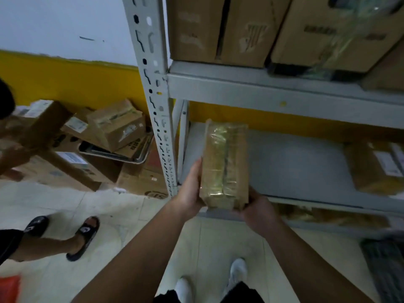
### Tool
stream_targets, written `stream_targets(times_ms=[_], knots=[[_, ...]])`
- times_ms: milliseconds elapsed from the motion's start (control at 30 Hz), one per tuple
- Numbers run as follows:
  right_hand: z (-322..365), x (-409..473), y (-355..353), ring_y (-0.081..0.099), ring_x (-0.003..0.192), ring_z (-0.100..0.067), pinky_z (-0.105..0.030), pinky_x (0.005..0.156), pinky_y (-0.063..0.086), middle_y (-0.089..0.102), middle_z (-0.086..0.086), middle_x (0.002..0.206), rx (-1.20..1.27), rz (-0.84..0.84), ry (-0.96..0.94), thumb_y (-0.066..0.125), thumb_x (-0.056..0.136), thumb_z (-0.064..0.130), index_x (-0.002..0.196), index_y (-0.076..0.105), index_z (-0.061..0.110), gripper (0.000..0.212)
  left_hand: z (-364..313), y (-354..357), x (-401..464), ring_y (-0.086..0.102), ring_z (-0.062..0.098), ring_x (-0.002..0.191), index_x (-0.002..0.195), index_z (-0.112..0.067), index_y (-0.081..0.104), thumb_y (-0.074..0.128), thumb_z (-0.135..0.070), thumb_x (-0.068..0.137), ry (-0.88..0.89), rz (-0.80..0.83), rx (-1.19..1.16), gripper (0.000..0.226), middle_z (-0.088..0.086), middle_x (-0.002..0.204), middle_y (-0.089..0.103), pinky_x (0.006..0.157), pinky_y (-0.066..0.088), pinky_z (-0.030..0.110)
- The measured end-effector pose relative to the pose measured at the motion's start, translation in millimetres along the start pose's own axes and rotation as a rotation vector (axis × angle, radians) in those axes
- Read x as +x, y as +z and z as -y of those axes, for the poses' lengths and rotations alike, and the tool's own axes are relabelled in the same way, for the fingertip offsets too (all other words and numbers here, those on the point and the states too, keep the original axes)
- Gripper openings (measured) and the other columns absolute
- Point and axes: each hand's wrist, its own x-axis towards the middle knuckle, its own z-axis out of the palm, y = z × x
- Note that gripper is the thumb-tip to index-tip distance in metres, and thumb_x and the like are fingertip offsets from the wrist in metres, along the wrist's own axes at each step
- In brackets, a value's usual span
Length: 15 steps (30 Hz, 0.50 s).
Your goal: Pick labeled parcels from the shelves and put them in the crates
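A narrow brown cardboard parcel [225, 162] wrapped in clear tape is held upright in front of the grey metal shelf [295, 162]. My left hand [190, 189] grips its left side. My right hand [258, 208] holds its lower right corner from beneath. No label shows on the side facing me. Another parcel [376, 167] with a white label lies on the same shelf at the right. No crate can be made out for sure.
Large cartons [240, 29] fill the shelf above. A pile of labeled boxes [98, 138] sits on the floor left of the shelf post [153, 95]. Another person in black sandals [85, 235] stands at the left. A dark object [384, 265] lies at lower right.
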Motion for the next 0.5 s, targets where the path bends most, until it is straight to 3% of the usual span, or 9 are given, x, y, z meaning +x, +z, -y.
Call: stream_targets(times_ms=[100,200,267,333,400,500], knots=[[-1,-16,14,0.074,0.095,-0.028,-0.040,0.078,0.059,0.075,-0.018,0.114,-0.123,-0.069,-0.020,0.044,0.112,0.013,0.108,0.072,0.005,0.030,7,-3,-17,0.063,0.042,0.134,0.143,-0.027,0.066,0.061,-0.082,0.087,-0.011,0.054,0.024,0.079,0.022,0.141,0.068,0.116,0.044,0.066],[8,-29,26,0.063,0.086,-0.028,-0.037,0.085,0.053,0.068,-0.013,0.097,-0.464,-0.076,-0.011,0.052,0.110,0.024,0.080,0.061,0.010,0.035,15,-7,-28,0.070,0.033,0.127,0.160,-0.016,0.043,0.087,-0.075,0.069,0.010,-0.037,0.010,0.117,0.016,0.146,0.066,0.110,0.055,0.056],[12,-37,20,0.068,0.102,-0.031,-0.044,0.101,0.054,0.073,-0.015,0.111,-0.508,-0.097,-0.069,0.054,0.108,0.036,0.090,0.067,0.013,0.032,15,-7,-39,0.075,0.029,0.118,0.155,-0.003,0.047,0.093,-0.063,0.069,0.041,-0.114,0.043,0.114,0.016,0.139,0.071,0.108,0.057,0.049],[19,-40,11,0.070,0.116,-0.039,-0.059,0.104,0.054,0.075,-0.019,0.125,-0.225,-0.011,-0.092,0.052,0.107,0.046,0.121,0.071,0.011,0.042,15,-5,-47,0.079,0.030,0.109,0.135,0.001,0.065,0.086,-0.050,0.081,0.072,-0.126,0.053,0.078,0.016,0.120,0.080,0.105,0.059,0.046],[27,-47,-7,0.071,0.120,-0.042,-0.060,0.094,0.058,0.072,-0.018,0.133,0.030,0.178,0.003,0.047,0.094,0.075,0.136,0.064,0.016,0.074,13,-6,-54,0.079,0.028,0.108,0.137,-0.005,0.063,0.088,-0.041,0.080,0.120,-0.152,0.072,0.073,0.011,0.119,0.081,0.103,0.060,0.047],[35,-66,-8,0.073,0.117,-0.037,-0.051,0.076,0.064,0.073,-0.009,0.134,-0.099,0.335,-0.021,0.054,0.075,0.085,0.137,0.063,0.023,0.088,11,-3,-62,0.078,0.024,0.110,0.149,-0.019,0.045,0.093,-0.033,0.076,0.212,-0.169,0.140,0.088,0.004,0.129,0.076,0.102,0.061,0.050]])
